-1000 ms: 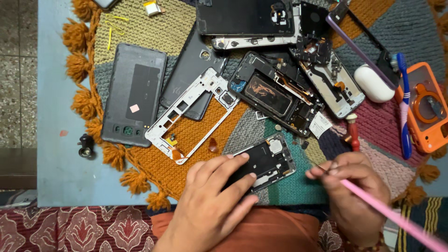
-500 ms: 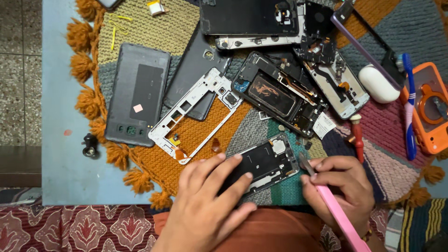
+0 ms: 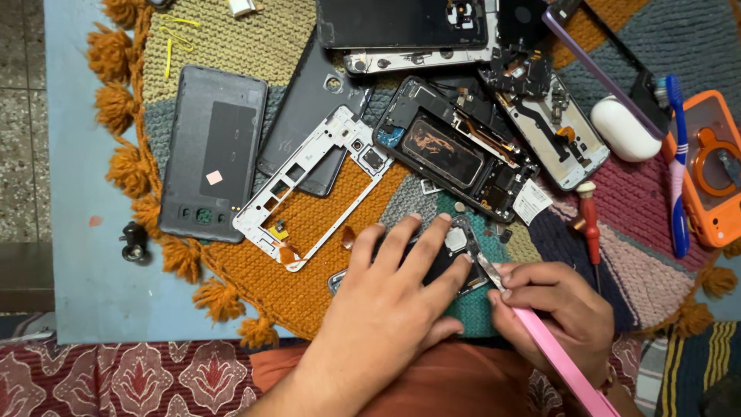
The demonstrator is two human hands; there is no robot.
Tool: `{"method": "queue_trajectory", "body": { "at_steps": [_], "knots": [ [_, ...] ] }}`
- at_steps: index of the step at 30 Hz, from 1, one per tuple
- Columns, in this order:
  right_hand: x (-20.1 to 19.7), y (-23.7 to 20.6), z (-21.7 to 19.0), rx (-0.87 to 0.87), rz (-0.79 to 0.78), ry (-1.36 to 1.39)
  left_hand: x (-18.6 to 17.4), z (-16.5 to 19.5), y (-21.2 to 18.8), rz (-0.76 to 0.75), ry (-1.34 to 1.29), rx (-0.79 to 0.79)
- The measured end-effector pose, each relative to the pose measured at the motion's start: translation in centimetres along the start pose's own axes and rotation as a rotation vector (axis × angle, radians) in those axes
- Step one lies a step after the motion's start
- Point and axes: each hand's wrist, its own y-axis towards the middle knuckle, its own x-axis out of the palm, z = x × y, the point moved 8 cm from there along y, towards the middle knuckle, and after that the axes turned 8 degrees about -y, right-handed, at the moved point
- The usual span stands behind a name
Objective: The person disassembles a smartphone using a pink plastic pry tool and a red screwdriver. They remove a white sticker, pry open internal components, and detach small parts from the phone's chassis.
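Risk of slipping: the metal tip of the pink tool [image 3: 540, 340] is pressing at the right edge of the small dark phone [image 3: 455, 259] — if it is skating off, I judge it could be gouging the board or jabbing the left hand's fingertips, which are lying right beside the tip
Risk of shifting: the phone is resting on a soft knitted mat [image 3: 324, 232], not the bare counter [image 3: 93, 255], so it may be rocking under pressure
Risk of lost parts: a few tiny loose bits are lying on the mat just above the phone; a jolt could be sending them into the knit
Left hand: the left hand [image 3: 386, 313] is lying flat over the phone, fingers [image 3: 421, 239] spread apart and pressing down — pinning rather than gripping
Right hand: the right hand [image 3: 552, 309] is pinching the pink tool, fingers closed together around it near its metal end, the pink handle running off toward the bottom right
Where the phone is lying: near the front of the mat, mostly hidden under the left fingers, only its upper right corner with a round silvery part showing, the tool tip touching that side
Round about: a white phone frame [image 3: 309, 189] is lying just left, a red screwdriver [image 3: 590, 220] to the right, a grey back cover [image 3: 208, 150] farther left
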Motion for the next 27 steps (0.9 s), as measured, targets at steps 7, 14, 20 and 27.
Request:
{"method": "queue_trajectory", "body": {
  "at_steps": [7, 14, 20, 27],
  "knots": [
    [0.09, 0.51, -0.11, -0.039, -0.035, -0.049, -0.01, 0.0, 0.15, -0.014, -0.012, -0.013],
    [-0.04, 0.78, -0.1, -0.044, -0.057, -0.04, -0.04, -0.01, 0.1, -0.004, -0.014, -0.016],
    [-0.17, 0.77, -0.04, -0.012, -0.067, -0.041, 0.03, -0.01, 0.13, -0.001, -0.008, -0.019],
    [-0.12, 0.57, 0.03, 0.005, -0.063, -0.013, 0.11, -0.07, 0.13, -0.008, -0.01, -0.025]
  ]
}}
